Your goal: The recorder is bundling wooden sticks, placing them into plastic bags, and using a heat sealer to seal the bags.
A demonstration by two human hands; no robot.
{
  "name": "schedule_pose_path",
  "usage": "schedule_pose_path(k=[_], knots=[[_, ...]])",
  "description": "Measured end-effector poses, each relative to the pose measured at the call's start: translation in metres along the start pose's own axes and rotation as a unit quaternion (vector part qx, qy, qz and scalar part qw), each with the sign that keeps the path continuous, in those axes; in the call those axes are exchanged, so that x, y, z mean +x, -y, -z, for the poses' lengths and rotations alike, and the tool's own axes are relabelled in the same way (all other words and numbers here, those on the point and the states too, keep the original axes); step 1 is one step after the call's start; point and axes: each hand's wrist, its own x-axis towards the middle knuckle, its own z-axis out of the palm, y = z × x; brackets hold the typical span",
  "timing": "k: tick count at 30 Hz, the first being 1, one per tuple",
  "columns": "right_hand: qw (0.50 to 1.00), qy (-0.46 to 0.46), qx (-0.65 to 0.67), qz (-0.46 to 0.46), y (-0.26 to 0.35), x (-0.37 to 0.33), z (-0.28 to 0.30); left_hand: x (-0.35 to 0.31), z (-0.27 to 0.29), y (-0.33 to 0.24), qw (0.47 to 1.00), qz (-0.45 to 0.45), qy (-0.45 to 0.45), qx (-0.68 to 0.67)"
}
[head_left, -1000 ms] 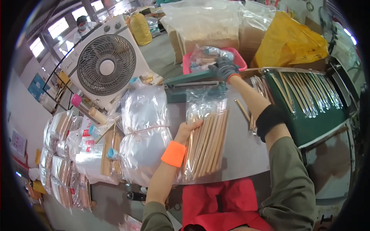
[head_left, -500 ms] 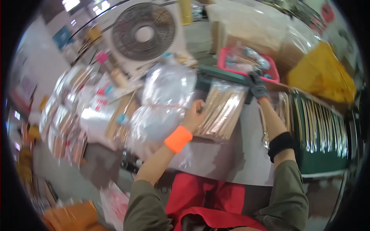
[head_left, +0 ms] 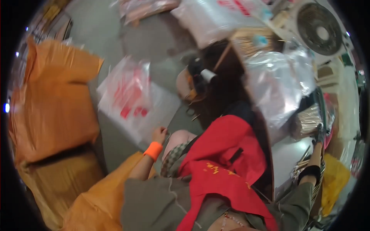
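Low at my left side, my left hand (head_left: 159, 135), with an orange wristband, hovers near a white plastic bag with red print (head_left: 129, 90) on the floor. Its fingers look curled; whether anything is in them is too blurred to tell. At the far right, my right hand (head_left: 320, 134), in a grey glove with a black wristband, reaches over the table. It is beside a clear pack of wooden sticks (head_left: 307, 121), close to a dark green bar (head_left: 321, 106). Its fingers are too small and blurred to read. Clear plastic bags (head_left: 271, 82) lie stacked left of the pack.
Large orange sacks (head_left: 58, 115) fill the left side. A dark stool-like object (head_left: 196, 79) stands beside the table edge (head_left: 266, 134). A round fan (head_left: 319, 29) is at the upper right, and a yellow bag (head_left: 334, 181) at the lower right.
The view has swung left and down toward the floor. My left hand has left the pack of sticks and dropped beside the bag on the floor; my right hand stays near the pack.
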Motion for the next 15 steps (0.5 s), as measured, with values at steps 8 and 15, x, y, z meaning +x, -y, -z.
schedule_pose_path(k=[8, 15], knots=[[0.903, 0.190, 0.275, -0.271, 0.037, -0.175, -0.172, 0.060, -0.014, 0.104, 0.968, 0.155, 0.084, 0.177], [0.947, -0.015, 0.224, -0.231, 0.044, -0.182, -0.108, 0.246, -0.021, 0.167, 0.874, 0.355, -0.149, -0.297]])
